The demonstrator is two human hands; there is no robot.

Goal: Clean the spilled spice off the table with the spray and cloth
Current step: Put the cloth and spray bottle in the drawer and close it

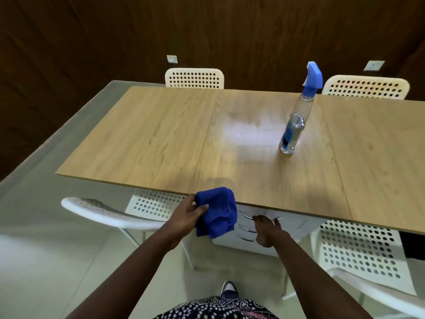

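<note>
One wooden table (pixel 161 139), long, made of three panels side by side. One spray bottle (pixel 296 116) stands upright on the middle panel, toward the far right of it: clear body, blue trigger head. Just left of the bottle a pale wet-looking sheen (pixel 248 132) spreads over the wood (no spice grains can be made out from here).

One blue cloth (pixel 217 212), bunched, held at the near edge of the table by the left hand (pixel 187 215), fingers curled round it. The right hand (pixel 266 231) hangs just right of the cloth, below the table edge, grasping nothing, fingers loosely bent.

Four white perforated chairs: two at the far side, left (pixel 194 78) and right (pixel 365 88); two at the near side, left (pixel 108 210) and right (pixel 358 252). One shoe (pixel 228 288) shows on the pale floor (pixel 46 261). Two wall sockets on the dark wood wall, left (pixel 172 59) and right (pixel 373 65).
</note>
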